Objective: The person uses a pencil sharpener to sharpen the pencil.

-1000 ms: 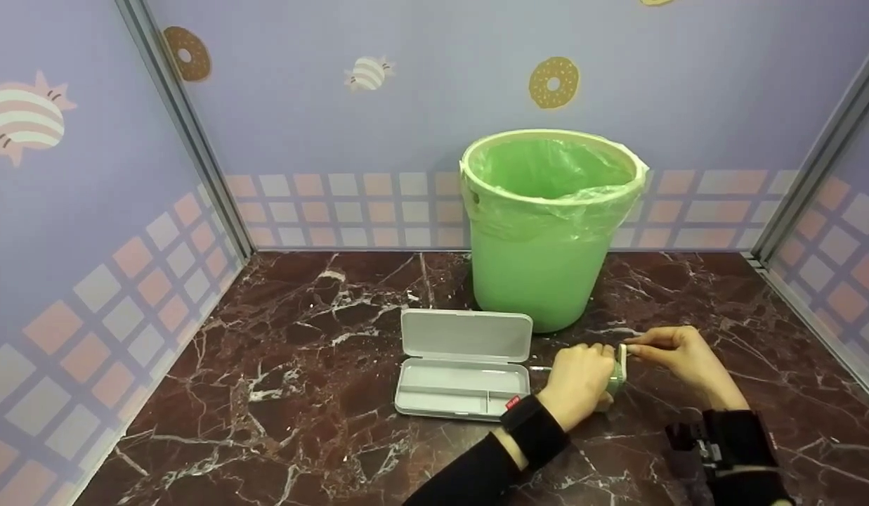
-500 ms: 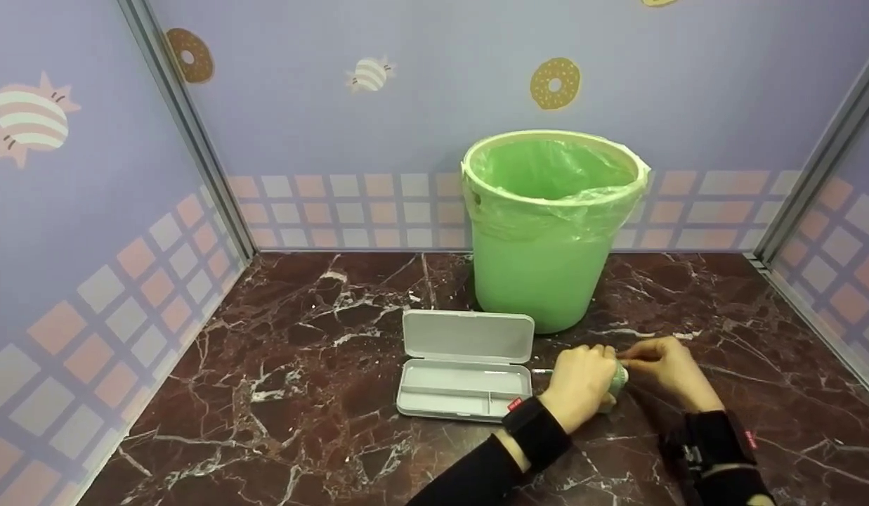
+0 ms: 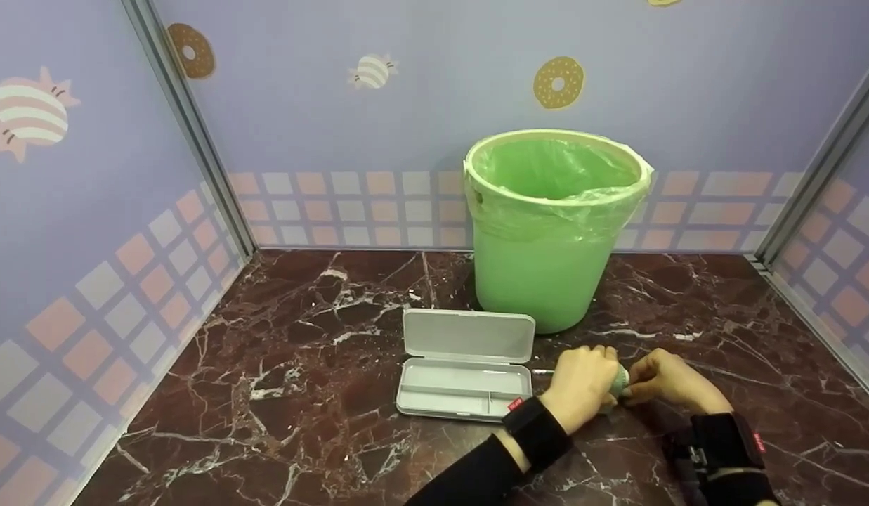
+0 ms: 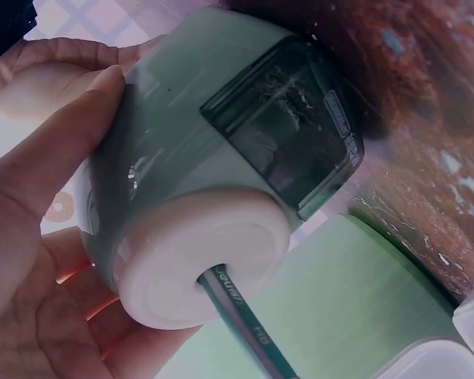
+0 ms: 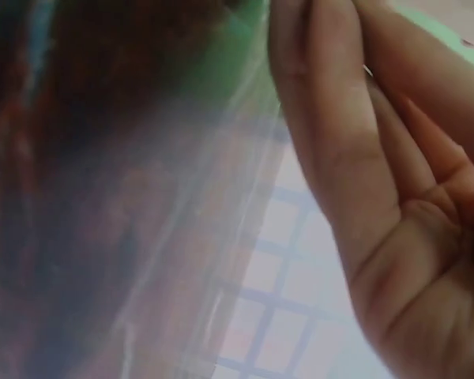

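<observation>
1. Table (image 3: 301, 436): dark red with pale veins.
2. Bin (image 3: 543, 270): green, upright, lined with a clear bag; in the head view, at eleven o'clock from the sharpener (image 4: 197, 154).
3. Case (image 3: 469, 339): at nine o'clock from the sharpener, flat on the table, lid raised toward twelve, tray divided.
4. Left hand (image 3: 580, 383): holding the sharpener, curled round its body, thumb on one side and fingers on the other.
5. Right hand (image 3: 673, 383): at three o'clock, fingers bent close together in a pinch at the sharpener's end; exact part between the fingertips hidden.
6. Sharpener: between both hands, body inside the left grip, three-o'clock end jutting out. Long axis roughly nine to three, pale round face (image 4: 174, 257) pointing to nine; on the left wrist view, dark window (image 4: 288, 126) toward one o'clock.
7. Pencil (image 4: 246, 325): one end in the face's hole, other end pointing to nine, just beside the case. Long axis roughly in line with the sharpener's; on the left wrist view, slanting toward five o'clock.
</observation>
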A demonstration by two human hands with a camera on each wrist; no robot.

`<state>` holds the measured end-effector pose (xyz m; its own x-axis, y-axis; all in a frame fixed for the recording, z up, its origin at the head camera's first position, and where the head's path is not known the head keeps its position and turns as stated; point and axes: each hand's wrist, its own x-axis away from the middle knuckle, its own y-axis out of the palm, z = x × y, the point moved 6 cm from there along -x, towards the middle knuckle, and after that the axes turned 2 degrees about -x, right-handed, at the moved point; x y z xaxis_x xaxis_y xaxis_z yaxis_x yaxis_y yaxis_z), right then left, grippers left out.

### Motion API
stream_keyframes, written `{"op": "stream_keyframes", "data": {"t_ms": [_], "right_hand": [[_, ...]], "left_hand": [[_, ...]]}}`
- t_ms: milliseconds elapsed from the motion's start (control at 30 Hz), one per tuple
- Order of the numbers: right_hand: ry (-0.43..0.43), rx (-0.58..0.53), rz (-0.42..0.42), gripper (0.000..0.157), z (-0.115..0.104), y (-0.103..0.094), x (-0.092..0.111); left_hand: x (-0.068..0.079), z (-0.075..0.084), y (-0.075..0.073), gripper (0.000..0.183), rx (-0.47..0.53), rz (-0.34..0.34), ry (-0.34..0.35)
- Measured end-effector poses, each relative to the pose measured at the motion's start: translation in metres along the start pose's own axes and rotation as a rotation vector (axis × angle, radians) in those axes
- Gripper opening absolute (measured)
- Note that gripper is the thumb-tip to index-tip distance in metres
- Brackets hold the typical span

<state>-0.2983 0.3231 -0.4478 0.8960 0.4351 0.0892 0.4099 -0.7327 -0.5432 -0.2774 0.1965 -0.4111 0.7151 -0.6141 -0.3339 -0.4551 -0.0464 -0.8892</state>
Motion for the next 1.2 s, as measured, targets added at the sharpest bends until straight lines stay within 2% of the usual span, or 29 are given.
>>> {"op": "stream_keyframes", "data": {"t_ms": [233, 400, 533, 633, 933, 1200], "right_hand": [[-0.003, 0.023, -0.099, 0.011, -0.012, 0.003, 0.006], [-0.021, 0.13, -0.118, 0.005, -0.025, 0.002, 0.012], [-0.046, 0.223, -0.09, 0.004, -0.036, -0.001, 0.015], [-0.06, 0.244, -0.07, 0.006, -0.042, -0.004, 0.018], [-0.008, 0.218, -0.022, 0.009, -0.051, -0.013, 0.026], [-0.031, 0.184, 0.004, 0.005, -0.054, -0.018, 0.029]], "left_hand": [[0.001, -0.001, 0.001, 0.065, 0.006, 0.016, -0.009], [0.001, -0.001, 0.0, 0.061, 0.015, 0.03, -0.023], [0.001, 0.0, -0.001, 0.062, 0.013, 0.032, -0.032], [0.0, 0.0, -0.002, 0.064, 0.011, 0.02, -0.036], [0.0, 0.0, -0.002, 0.065, 0.012, 0.021, -0.027], [0.0, 0.0, -0.001, 0.063, 0.014, 0.022, -0.022]]}}
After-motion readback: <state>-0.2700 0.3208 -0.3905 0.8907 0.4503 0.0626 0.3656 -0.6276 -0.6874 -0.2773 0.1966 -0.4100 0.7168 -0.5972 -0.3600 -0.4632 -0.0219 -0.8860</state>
